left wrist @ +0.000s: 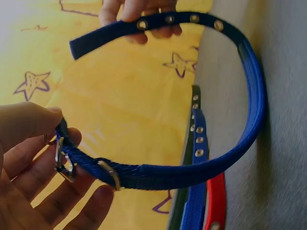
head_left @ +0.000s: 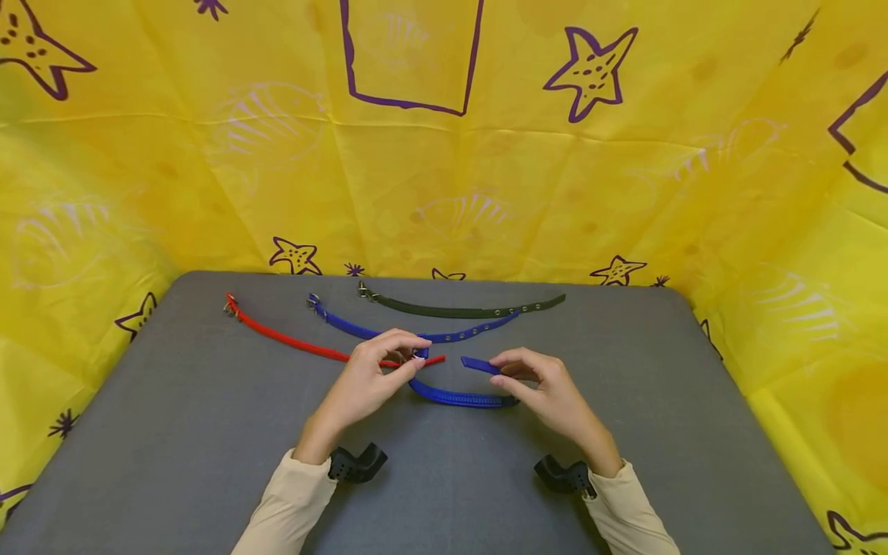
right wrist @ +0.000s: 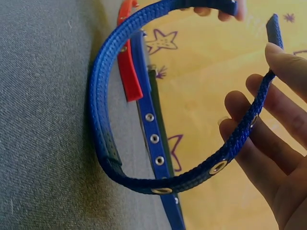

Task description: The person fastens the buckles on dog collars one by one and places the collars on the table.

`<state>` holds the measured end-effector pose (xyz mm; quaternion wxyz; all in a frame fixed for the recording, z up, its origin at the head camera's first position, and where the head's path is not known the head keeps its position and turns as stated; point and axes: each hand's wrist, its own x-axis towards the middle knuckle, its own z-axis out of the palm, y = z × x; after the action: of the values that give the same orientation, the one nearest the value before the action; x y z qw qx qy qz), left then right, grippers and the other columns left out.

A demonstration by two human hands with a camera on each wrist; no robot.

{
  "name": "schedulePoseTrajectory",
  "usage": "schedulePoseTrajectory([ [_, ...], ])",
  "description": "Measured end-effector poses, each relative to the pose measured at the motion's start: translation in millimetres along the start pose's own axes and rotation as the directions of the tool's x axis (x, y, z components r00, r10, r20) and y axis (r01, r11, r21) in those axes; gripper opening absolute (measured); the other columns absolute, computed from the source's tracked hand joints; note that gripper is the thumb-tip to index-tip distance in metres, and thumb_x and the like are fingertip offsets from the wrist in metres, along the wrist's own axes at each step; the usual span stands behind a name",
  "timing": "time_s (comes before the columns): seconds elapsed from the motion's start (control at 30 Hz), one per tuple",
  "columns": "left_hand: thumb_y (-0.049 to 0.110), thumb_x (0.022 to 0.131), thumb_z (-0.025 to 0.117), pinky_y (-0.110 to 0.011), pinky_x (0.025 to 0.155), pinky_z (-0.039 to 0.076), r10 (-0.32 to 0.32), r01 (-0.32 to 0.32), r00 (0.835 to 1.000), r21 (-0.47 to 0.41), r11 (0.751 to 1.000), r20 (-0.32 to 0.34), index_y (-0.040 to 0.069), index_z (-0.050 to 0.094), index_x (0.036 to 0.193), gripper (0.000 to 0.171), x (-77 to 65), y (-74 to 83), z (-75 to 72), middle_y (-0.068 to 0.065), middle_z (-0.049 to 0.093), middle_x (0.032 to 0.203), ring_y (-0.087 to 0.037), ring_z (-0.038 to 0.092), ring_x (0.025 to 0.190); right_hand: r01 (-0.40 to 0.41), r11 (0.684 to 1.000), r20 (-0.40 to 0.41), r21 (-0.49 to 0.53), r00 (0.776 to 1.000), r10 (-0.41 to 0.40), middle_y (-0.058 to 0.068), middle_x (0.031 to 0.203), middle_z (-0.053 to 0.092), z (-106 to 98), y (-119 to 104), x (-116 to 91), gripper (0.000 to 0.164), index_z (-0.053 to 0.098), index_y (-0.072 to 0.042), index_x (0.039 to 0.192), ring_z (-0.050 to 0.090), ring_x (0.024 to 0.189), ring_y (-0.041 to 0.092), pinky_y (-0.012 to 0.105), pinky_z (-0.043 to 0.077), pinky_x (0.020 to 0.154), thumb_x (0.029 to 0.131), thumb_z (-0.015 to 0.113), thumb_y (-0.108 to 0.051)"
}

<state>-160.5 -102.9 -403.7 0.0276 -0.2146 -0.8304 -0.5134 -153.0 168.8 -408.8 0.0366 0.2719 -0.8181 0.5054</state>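
Observation:
Both hands hold one blue collar (head_left: 463, 398) bent into an open loop above the grey table. My left hand (head_left: 371, 370) pinches its buckle end between thumb and fingers; the metal buckle (left wrist: 62, 160) and a D-ring (left wrist: 109, 175) show in the left wrist view. With thumb and fingertips my right hand (head_left: 551, 383) pinches the strap near the tip (right wrist: 274, 31), by the row of metal eyelets (right wrist: 218, 167). A gap separates the two ends. Just behind the left hand lies a red collar (head_left: 298, 340), partly hidden by that hand.
A second blue collar (head_left: 479, 330) and a dark green collar (head_left: 444, 311) lie stretched out toward the back of the grey table (head_left: 173, 432). Yellow cloth (head_left: 416, 169) printed with starfish and fish hangs behind the table and along its sides.

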Motion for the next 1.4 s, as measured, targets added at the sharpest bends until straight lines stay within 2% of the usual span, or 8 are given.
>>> schedulePoseTrajectory([
  [0.2, 0.033, 0.084, 0.066, -0.028, 0.073, 0.05, -0.066, 0.068, 0.997, -0.079, 0.995, 0.032, 0.032, 0.061, 0.108, 0.025, -0.1, -0.7, 3.5, 0.009, 0.067, 0.102, -0.009, 0.061, 0.086, 0.039, 0.999, 0.019, -0.002, 0.999, -0.039, 0.001, 0.096, 0.067, 5, 9, 0, 0.019, 0.065, -0.015, 0.1, 0.064, 0.087, 0.01, 0.026, 0.053, 0.077, 0.081, 0.067, -0.014],
  [0.4, 0.033, 0.082, 0.068, -0.026, 0.076, 0.05, -0.132, 0.153, 0.985, -0.19, 0.97, 0.115, 0.02, 0.062, 0.109, 0.031, 1.7, -3.4, 3.8, 0.0, 0.069, 0.103, -0.009, 0.064, 0.093, 0.058, 0.998, 0.013, -0.015, 0.998, -0.058, 0.0, 0.097, 0.067, 7, 8, 0, 0.02, 0.065, -0.015, 0.101, 0.064, 0.089, 0.01, 0.026, 0.053, 0.077, 0.081, 0.068, -0.012],
  [0.5, 0.028, 0.082, 0.068, -0.024, 0.077, 0.049, -0.168, 0.196, 0.975, -0.208, 0.958, 0.143, 0.016, 0.063, 0.108, 0.029, 2.1, 0.0, 2.7, -0.003, 0.069, 0.105, -0.009, 0.064, 0.095, 0.064, 0.998, 0.008, -0.02, 0.998, -0.064, 0.002, 0.097, 0.067, 7, 8, 0, 0.021, 0.065, -0.014, 0.101, 0.064, 0.089, 0.011, 0.027, 0.053, 0.077, 0.08, 0.068, -0.01],
  [0.7, 0.017, 0.085, 0.065, -0.023, 0.074, 0.05, -0.139, 0.17, 0.978, -0.21, 0.963, 0.155, 0.009, 0.064, 0.11, 0.026, 0.5, 22.9, -1.4, -0.009, 0.068, 0.106, -0.016, 0.064, 0.092, 0.065, 0.997, 0.019, -0.039, 0.998, -0.064, -0.001, 0.097, 0.067, 7, 7, 0, 0.019, 0.065, -0.017, 0.101, 0.064, 0.089, 0.008, 0.025, 0.053, 0.077, 0.082, 0.067, -0.015],
  [0.83, 0.016, 0.085, 0.065, -0.023, 0.071, 0.049, -0.124, 0.151, 0.979, -0.171, 0.974, 0.159, 0.013, 0.065, 0.109, 0.025, -0.2, 32.6, 0.0, -0.006, 0.067, 0.107, -0.014, 0.062, 0.088, 0.071, 0.996, 0.021, -0.053, 0.997, -0.07, -0.004, 0.096, 0.066, 8, 5, 0, 0.017, 0.066, -0.019, 0.101, 0.063, 0.087, 0.006, 0.024, 0.053, 0.075, 0.083, 0.066, -0.019],
  [1.17, 0.017, 0.083, 0.067, -0.023, 0.067, 0.046, -0.071, 0.091, 0.985, -0.125, 0.988, 0.155, 0.014, 0.067, 0.107, 0.024, -0.5, 38.9, 7.4, -0.001, 0.068, 0.105, -0.006, 0.057, 0.082, 0.154, 0.982, -0.034, -0.108, 0.987, -0.159, -0.003, 0.094, 0.067, 14, 6, 0, 0.017, 0.068, -0.017, 0.099, 0.063, 0.083, 0.01, 0.027, 0.053, 0.07, 0.081, 0.068, -0.016],
  [1.3, 0.017, 0.082, 0.067, -0.025, 0.072, 0.048, -0.071, 0.091, 0.985, -0.126, 0.988, 0.157, 0.014, 0.066, 0.107, 0.025, -0.5, 39.1, 8.8, 0.0, 0.068, 0.106, -0.009, 0.062, 0.088, 0.196, 0.974, -0.069, -0.112, 0.977, -0.204, -0.003, 0.091, 0.067, 17, 7, 1, 0.018, 0.068, -0.016, 0.097, 0.063, 0.08, 0.008, 0.025, 0.053, 0.068, 0.079, 0.07, -0.012],
  [1.4, 0.016, 0.083, 0.066, -0.025, 0.075, 0.047, -0.097, 0.12, 0.982, -0.132, 0.984, 0.163, 0.012, 0.064, 0.108, 0.025, -0.1, 39.4, 9.4, -0.001, 0.069, 0.104, -0.013, 0.065, 0.094, 0.217, 0.972, -0.093, -0.088, 0.97, -0.225, -0.003, 0.091, 0.067, 18, 7, 1, 0.019, 0.068, -0.015, 0.096, 0.063, 0.08, 0.009, 0.024, 0.052, 0.068, 0.078, 0.07, -0.009],
])
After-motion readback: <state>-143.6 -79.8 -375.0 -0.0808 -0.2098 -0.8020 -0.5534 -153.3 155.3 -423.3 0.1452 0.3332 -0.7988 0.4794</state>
